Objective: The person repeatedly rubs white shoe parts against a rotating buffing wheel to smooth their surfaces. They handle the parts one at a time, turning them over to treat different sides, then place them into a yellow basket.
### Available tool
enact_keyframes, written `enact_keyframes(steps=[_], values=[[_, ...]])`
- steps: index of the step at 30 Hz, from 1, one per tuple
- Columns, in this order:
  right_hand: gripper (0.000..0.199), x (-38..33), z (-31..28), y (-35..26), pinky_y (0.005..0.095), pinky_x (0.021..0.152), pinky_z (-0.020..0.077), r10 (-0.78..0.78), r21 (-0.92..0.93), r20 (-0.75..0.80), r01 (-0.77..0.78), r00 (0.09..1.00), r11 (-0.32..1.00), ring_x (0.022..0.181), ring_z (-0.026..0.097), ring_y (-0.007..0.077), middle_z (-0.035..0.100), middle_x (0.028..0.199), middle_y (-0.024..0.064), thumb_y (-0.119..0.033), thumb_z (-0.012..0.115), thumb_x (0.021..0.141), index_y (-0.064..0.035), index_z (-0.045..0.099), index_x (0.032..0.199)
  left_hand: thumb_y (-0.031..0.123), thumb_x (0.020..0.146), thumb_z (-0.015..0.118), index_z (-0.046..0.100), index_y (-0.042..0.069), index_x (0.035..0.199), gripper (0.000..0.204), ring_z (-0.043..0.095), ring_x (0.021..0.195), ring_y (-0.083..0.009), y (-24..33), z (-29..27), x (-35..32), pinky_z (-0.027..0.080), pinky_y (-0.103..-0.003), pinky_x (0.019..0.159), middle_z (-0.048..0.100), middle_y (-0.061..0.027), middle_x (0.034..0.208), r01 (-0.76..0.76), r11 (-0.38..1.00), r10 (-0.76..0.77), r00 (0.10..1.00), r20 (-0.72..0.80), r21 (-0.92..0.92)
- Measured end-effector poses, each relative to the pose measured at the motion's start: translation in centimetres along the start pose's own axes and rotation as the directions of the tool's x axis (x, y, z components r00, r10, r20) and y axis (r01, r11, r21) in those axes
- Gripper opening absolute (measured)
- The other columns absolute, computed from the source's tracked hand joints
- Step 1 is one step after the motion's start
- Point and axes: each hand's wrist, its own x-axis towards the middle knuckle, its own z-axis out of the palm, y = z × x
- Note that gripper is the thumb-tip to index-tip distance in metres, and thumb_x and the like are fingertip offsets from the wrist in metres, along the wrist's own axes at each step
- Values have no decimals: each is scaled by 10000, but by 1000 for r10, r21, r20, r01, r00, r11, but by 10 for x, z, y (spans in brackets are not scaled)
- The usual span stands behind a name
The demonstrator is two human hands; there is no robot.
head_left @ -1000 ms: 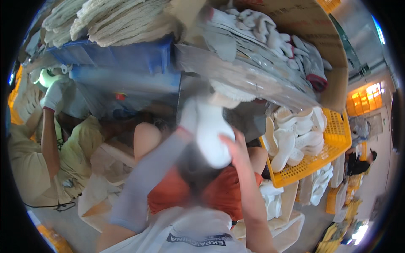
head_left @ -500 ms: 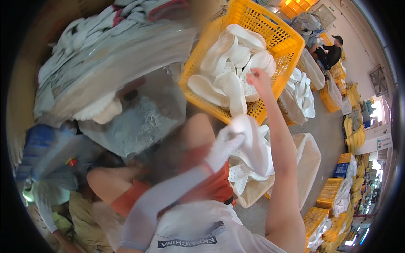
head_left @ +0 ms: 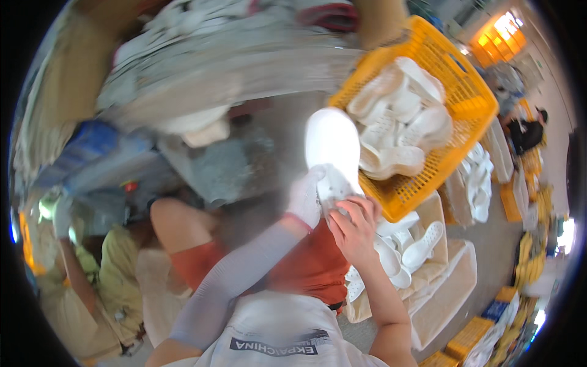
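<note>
A white clog point(head_left: 333, 144) is held in front of me, its rounded toe pointing away and its near end between both hands. My left hand point(head_left: 304, 197), in a white glove, is closed around the shoe's left side. My bare right hand point(head_left: 356, 227) has its fingers bent onto the near right end of the clog, gripping it. Just beyond and to the right, a yellow plastic crate point(head_left: 471, 116) holds several more white clogs point(head_left: 403, 104). What the fingertips touch inside the shoe is partly hidden.
A cloth-lined container point(head_left: 452, 257) with several white shoes point(head_left: 422, 248) stands to the right, below the crate. At the left are stacked grey cloths point(head_left: 202, 85) and a blue bundle point(head_left: 92, 144). Another person point(head_left: 529, 131) sits far right; someone else's arm point(head_left: 76, 257) shows at lower left.
My right hand has come back from the crate to the clog in my left hand. The clog has moved up and left, toe away. The view has shifted, with the crate farther right.
</note>
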Motion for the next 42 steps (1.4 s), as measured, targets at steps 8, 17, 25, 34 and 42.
enact_keyframes(steps=[8,17,25,34,42], values=[[703,82,74,-45,388,1040,482,424,564,219,-469,879,680,1217,606,313,590,1350,230,-124,690,888,59,401,1502,211,1038,497,657,128,1067,183,628,1097,-230,47,-144,116,493,-413,945,677,-88,1160,-577,646,570,800,187,499],[495,172,148,-73,316,716,605,356,740,140,-336,924,582,763,709,189,715,954,139,-126,688,857,110,599,1283,508,888,684,599,122,1403,649,689,1155,-325,174,-178,93,559,-408,944,712,-162,1252,-108,292,492,869,-53,950],[527,205,157,-74,376,943,512,299,638,371,-475,879,606,1037,669,313,695,1110,195,-211,663,839,58,596,1288,260,1024,654,652,22,1255,332,676,929,-162,165,-134,30,546,-333,812,710,-68,1049,-443,547,404,883,240,710],[663,92,90,-98,393,884,552,382,684,-16,-268,924,678,959,707,318,704,1125,241,-90,603,936,59,354,1532,354,1026,627,692,-14,1167,399,692,908,-233,97,-145,132,540,-368,834,739,-127,1030,-195,258,593,805,4,946],[435,145,134,-84,334,724,580,366,850,133,-296,921,436,778,677,187,721,1027,163,-66,526,957,60,576,1370,481,1003,593,701,6,1189,521,712,1017,-305,171,-210,115,563,-410,889,745,-140,1140,-128,396,407,912,-49,909]])
